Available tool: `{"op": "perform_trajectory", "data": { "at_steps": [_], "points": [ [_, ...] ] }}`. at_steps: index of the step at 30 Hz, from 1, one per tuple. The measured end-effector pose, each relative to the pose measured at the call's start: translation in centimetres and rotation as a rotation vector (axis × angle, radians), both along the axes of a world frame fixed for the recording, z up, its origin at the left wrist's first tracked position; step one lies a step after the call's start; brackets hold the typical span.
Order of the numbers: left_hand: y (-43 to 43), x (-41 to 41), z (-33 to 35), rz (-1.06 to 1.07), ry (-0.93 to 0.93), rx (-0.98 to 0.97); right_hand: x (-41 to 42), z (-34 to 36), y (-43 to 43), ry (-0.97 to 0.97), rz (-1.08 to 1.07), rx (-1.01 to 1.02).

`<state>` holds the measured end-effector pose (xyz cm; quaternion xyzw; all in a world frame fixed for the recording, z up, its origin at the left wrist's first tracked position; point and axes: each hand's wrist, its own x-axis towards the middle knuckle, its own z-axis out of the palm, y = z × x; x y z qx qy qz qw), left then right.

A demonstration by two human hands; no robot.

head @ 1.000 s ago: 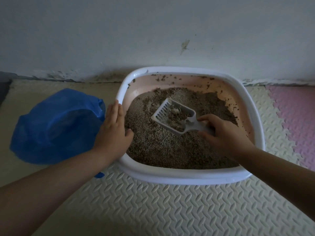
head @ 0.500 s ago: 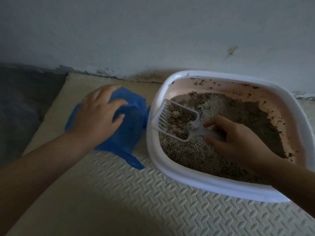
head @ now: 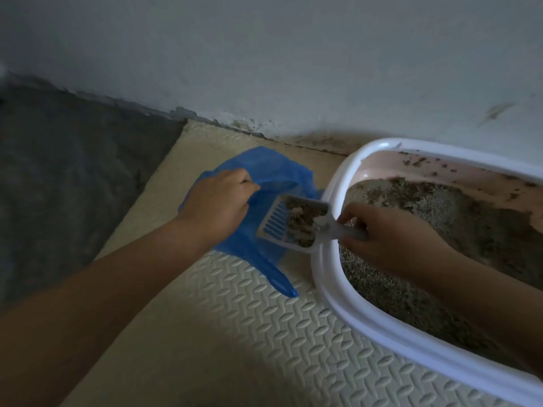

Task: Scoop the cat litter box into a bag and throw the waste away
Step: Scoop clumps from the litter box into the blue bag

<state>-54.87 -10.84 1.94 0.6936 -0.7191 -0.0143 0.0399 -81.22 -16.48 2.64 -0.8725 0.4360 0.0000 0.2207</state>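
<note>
**Hands.** The left hand (head: 219, 201) has its fingers curled and pinches the upper edge of the bag (head: 266, 167), which is lifted at that point. The right hand (head: 390, 239) is closed round the handle of the scoop (head: 291, 226) and holds it across the left rim of the litter box (head: 326, 277).

**Scoop.** It is white plastic with a slotted front half. The head sits outside the box, over the bag, and blue shows through the slots. A load of waste (head: 302, 218), grey-brown granules with paler clumps, lies in the rear half near the handle. The slotted front is bare.

**Bag.** It is thin blue plastic, crumpled, and lies on the mat (head: 264, 333) just beside the left side of the box. One pointed tail trails toward the person. Its contents cannot be seen.

**Litter box.** The box is oval, with a white outer rim and a pink inner wall. The wall is spattered with dark specks along the far side. It holds grey-brown granular litter (head: 440, 221) with an uneven surface, darker toward the far right. The right forearm crosses over the near part.

**Surroundings.** The cream foam mat, embossed with a repeating pattern, carries both box and bag. Dark grey floor (head: 73, 171) lies to its left. A pale wall (head: 264, 54) stands behind, grimy along its base.
</note>
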Motion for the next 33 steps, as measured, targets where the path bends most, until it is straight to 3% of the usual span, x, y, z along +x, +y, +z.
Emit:
{"op": "perform_trajectory", "data": {
  "at_steps": [10, 15, 19, 33],
  "points": [
    [0.2, 1.3, -0.3, 0.134, 0.433, -0.003, 7.0, -2.7, -1.3, 0.004, 0.014, 0.105],
    [0.7, 2.0, -0.4, 0.176, 0.632, -0.03, 8.2, -3.7, -1.3, -0.016, 0.084, -0.079],
    [1.1, 2.5, -0.7, 0.204, 0.683, -0.041, 8.7, -3.7, -1.1, 0.04, 0.172, -0.185],
    [1.6, 2.8, -1.3, 0.225, 0.679, -0.027, 7.4, -5.5, -1.6, -0.106, 0.169, -0.109]
  ]
}}
